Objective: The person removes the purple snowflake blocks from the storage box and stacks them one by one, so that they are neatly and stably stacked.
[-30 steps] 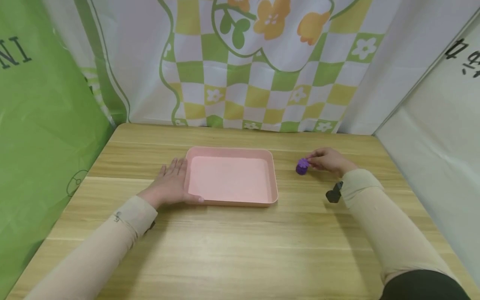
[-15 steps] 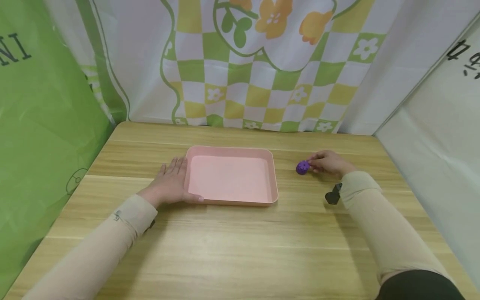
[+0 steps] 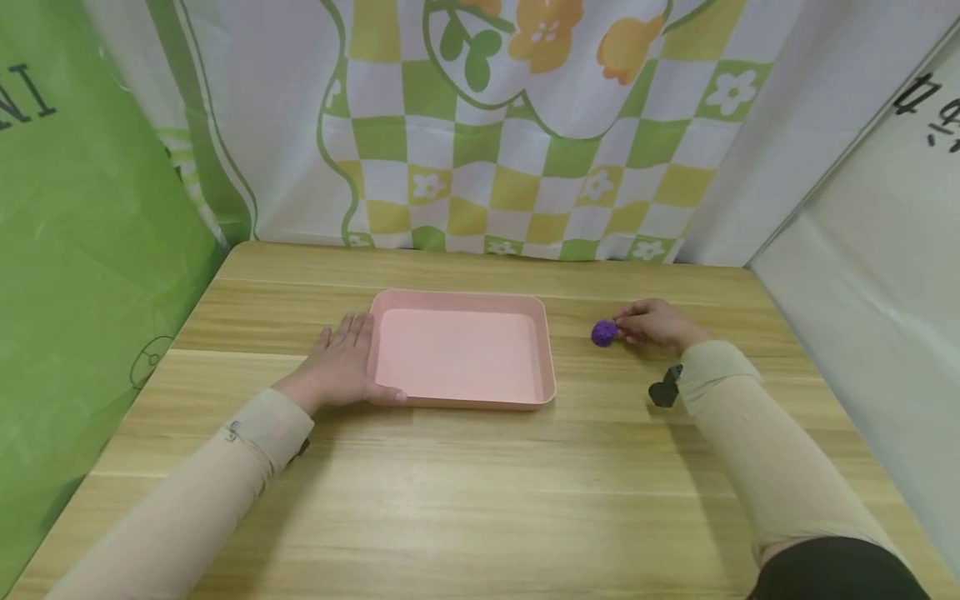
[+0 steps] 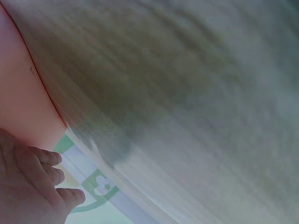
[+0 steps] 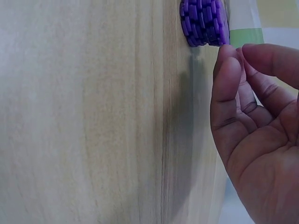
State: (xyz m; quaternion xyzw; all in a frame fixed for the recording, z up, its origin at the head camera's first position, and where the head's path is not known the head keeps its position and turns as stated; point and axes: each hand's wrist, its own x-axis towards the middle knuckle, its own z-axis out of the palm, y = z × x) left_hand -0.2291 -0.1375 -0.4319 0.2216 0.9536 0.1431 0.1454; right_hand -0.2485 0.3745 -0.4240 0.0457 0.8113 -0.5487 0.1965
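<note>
My left hand point(image 3: 337, 375) rests against the left side of a shallow pink tray point(image 3: 550, 358), fingers straight and the thumb along its front edge. In the left wrist view, the tray point(image 4: 18, 88) stands beside that hand's fingers. To the right of the tray is a small stack of purple notched discs point(image 3: 603, 333). My right hand point(image 3: 654, 323) pinches the edge of the stack's top disc between thumb and fingertips. From the right wrist, the disc stack point(image 5: 203, 23) shows several toothed layers, though its top is cut off.
The wooden table point(image 3: 465, 508) carries the tray and the discs. A patterned curtain point(image 3: 517, 167) hangs behind the table. A green sheet point(image 3: 82, 275) borders the left, a white one point(image 3: 870, 275) the right.
The purple top disc, tilted up a second ago, has come down onto the stack, and my right hand has lowered slightly with it. My left hand has stayed on the tray.
</note>
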